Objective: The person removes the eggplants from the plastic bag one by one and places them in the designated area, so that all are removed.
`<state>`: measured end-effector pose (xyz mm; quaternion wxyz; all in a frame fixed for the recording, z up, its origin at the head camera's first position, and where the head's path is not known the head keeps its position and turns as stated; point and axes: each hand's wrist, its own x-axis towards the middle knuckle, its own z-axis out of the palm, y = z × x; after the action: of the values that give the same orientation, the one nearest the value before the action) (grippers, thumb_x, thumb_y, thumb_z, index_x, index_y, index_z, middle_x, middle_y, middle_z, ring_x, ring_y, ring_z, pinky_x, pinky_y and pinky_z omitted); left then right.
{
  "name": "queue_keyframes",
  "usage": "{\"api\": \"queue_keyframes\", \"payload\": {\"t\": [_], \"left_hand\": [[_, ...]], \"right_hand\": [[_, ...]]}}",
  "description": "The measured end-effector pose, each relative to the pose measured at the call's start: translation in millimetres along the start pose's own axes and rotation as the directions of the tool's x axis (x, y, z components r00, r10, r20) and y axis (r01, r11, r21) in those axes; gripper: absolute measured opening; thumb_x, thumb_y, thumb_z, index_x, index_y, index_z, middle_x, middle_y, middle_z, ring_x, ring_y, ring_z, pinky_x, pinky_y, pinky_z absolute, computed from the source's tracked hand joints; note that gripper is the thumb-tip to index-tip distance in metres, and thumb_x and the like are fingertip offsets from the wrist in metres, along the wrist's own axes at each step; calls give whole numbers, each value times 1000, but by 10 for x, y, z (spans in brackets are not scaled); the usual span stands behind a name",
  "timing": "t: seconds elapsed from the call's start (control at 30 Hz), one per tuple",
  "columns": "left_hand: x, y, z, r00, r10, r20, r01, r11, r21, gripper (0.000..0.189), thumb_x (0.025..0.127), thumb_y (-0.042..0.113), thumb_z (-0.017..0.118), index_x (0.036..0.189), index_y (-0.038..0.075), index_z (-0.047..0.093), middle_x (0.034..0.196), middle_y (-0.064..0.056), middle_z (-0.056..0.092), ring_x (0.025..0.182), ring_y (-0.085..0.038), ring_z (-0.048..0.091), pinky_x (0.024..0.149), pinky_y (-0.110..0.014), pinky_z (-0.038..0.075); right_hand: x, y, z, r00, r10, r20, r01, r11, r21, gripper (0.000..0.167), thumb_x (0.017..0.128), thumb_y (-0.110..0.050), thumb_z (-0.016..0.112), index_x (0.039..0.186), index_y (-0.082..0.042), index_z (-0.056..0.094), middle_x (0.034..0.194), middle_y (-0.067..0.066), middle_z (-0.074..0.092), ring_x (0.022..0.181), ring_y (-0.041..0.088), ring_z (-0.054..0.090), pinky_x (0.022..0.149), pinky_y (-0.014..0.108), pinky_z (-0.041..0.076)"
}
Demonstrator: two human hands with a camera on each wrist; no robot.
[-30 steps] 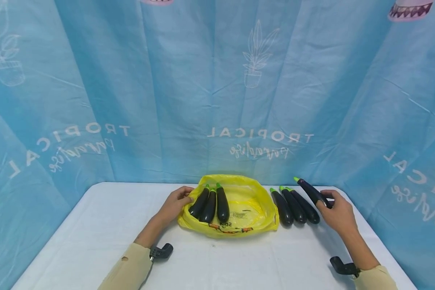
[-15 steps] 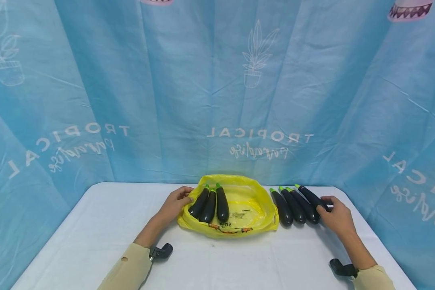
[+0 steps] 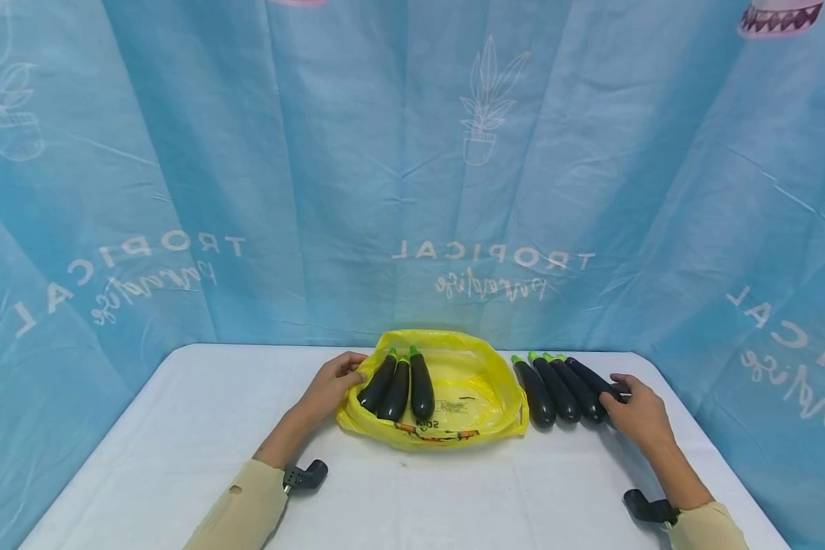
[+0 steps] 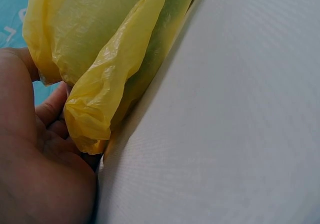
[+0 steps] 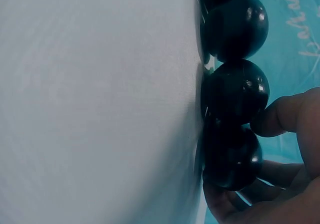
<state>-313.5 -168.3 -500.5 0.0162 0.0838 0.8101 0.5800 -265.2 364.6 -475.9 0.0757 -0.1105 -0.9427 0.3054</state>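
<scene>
A yellow plastic bag lies with its mouth spread wide. Three dark eggplants rest side by side in its left half, green stem ends toward the back. At the bag's left rim, my left hand pinches the plastic; the left wrist view shows the crumpled yellow film against the fingers. To the bag's right, several eggplants lie in a slanted row. My right hand holds the rightmost eggplant by its thick end, thumb on one side and fingers curled round the other.
A white cloth covers the table under everything. Close behind its back edge hangs a blue curtain with printed lettering, which also runs along both sides. A black wrist device sits on the left forearm, another on the right.
The rightmost eggplant has come down in my right hand from a raised tilt to lie beside the others in the row. My left hand has stayed at the bag's rim.
</scene>
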Motion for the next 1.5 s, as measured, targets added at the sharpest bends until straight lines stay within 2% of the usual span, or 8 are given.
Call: {"api": "queue_keyframes", "payload": {"t": [0.27,0.47,0.83,1.2,1.5], "left_hand": [[5,3,6,1000,0,-2,0,1000,3,37,97,11,61,133,4,66,115,-11,66,105,-23,60,92,-32,52],[-12,7,3,1000,6,0,-6,1000,-1,37,98,11,60,134,4,65,116,-11,66,105,-23,60,93,-31,52],[-2,-16,-11,1000,-6,-11,6,1000,-12,39,102,16,59,138,3,63,123,-11,67,110,-23,61,96,-36,53],[-9,6,-13,1000,1,-4,-1,1000,-25,37,103,18,61,137,5,65,123,-11,68,110,-23,62,96,-35,53],[6,-8,-15,1000,4,-1,-4,999,-32,36,103,18,61,136,5,65,121,-11,68,108,-22,62,94,-30,52]], "right_hand": [[-5,-4,-4,1000,-7,-2,7,1000,-30,60,104,-28,55,148,11,48,143,39,53,131,57,52,101,65,49],[-31,-50,-8,997,-55,-50,53,998,-28,58,105,-28,57,148,12,49,142,38,55,133,56,51,104,67,45],[-171,-399,-34,981,-147,-128,146,989,-16,52,105,-24,59,144,9,54,141,34,55,135,54,49,108,68,42],[-364,-716,4,943,-287,-169,299,953,48,41,104,-21,62,135,5,61,132,27,60,124,46,57,102,64,46],[-477,-992,121,919,-366,-145,379,923,75,35,102,-21,66,130,0,64,128,19,63,121,38,59,103,60,48]]}}
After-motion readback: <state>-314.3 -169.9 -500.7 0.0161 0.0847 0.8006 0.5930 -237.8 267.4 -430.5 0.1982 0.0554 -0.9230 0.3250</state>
